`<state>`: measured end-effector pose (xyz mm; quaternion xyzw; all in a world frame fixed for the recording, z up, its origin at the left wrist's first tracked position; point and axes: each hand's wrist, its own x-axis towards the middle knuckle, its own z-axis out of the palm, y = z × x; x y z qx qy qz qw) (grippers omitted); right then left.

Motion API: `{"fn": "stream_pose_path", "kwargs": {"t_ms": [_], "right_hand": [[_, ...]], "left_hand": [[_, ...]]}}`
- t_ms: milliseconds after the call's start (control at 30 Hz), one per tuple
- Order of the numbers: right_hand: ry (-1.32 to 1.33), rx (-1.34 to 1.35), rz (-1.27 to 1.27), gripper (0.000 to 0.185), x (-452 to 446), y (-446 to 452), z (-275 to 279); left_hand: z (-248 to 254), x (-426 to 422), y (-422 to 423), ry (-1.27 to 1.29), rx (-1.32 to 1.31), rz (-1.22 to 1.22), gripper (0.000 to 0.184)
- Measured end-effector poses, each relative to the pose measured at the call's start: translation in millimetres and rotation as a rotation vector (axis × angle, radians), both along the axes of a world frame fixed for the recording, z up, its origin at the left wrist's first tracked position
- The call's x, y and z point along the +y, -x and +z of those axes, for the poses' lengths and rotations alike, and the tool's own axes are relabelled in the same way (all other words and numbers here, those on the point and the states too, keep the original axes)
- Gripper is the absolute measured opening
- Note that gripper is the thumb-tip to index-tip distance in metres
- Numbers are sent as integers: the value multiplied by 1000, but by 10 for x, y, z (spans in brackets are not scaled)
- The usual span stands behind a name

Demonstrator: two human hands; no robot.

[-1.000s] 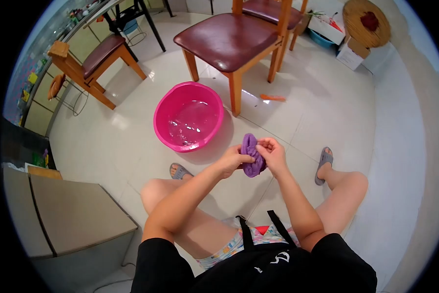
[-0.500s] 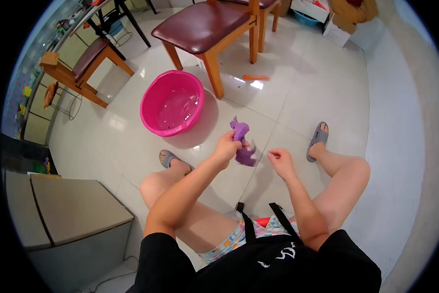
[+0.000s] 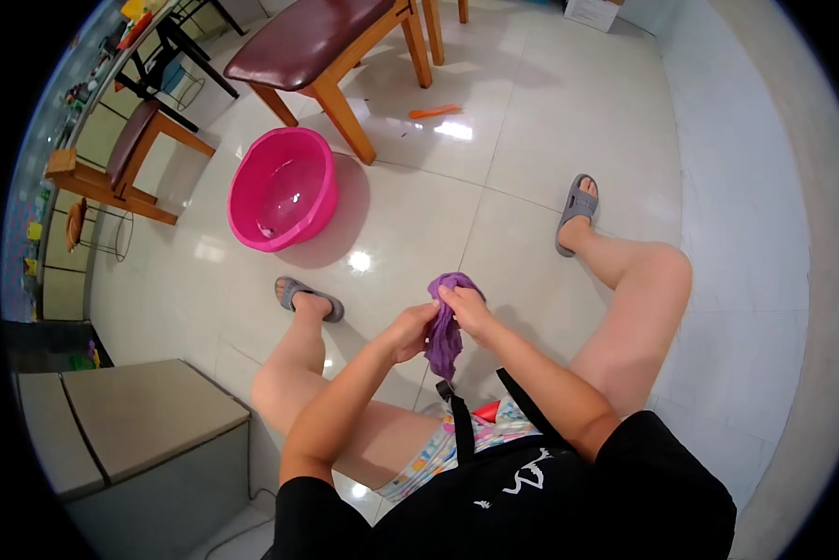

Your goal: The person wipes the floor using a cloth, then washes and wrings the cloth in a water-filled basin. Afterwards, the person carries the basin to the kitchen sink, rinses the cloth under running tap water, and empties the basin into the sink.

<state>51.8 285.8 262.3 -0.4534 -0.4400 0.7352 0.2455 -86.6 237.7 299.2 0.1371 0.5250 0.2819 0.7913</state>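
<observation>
Between my knees, a crumpled purple cloth [image 3: 444,353] is held up in front of my body, its lower end hanging down. My left hand [image 3: 412,332] grips its left side, fingers closed. From the right, my right hand [image 3: 468,310] pinches the upper part, with the thumb on top. Some fingers of both hands are hidden behind the fabric. A pink basin [image 3: 239,207] stands on the floor ahead and to the left, apart from both hands, with shallow water and a small pale thing inside.
A wooden chair with a dark red seat [image 3: 312,37] stands beyond the basin, and another chair [image 3: 130,149] is at the left. An orange strip [image 3: 435,111] lies on the tiled floor. A low cabinet [image 3: 153,411] is beside my left leg; a white wall [image 3: 737,243] runs along the right.
My right hand has moved in from the right and taken hold of the purple cloth. My left hand has lowered it towards my body. The camera view has shifted.
</observation>
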Motion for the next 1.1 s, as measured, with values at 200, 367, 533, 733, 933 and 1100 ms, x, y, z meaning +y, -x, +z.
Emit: {"fn": "stream_pose_path", "kwargs": {"t_ms": [200,367,533,733,933,1100], "right_hand": [[372,528,-335,40,70,-173,13],[413,420,-359,34,179,-315,195],[2,42,-79,36,267,-429,184],[-364,-401,-36,20,489,-735,113],[188,39,-291,24,627,-1062,-132],[236,202,-198,33,389,-849,-99]], "left_hand": [[-22,44,-23,-109,154,230,11],[-7,131,-177,-246,229,239,12],[-76,136,-415,-441,236,474,9],[-5,153,-336,-340,78,716,8],[55,22,-149,-197,-5,906,6],[-130,-162,-170,-176,-63,941,6]]}}
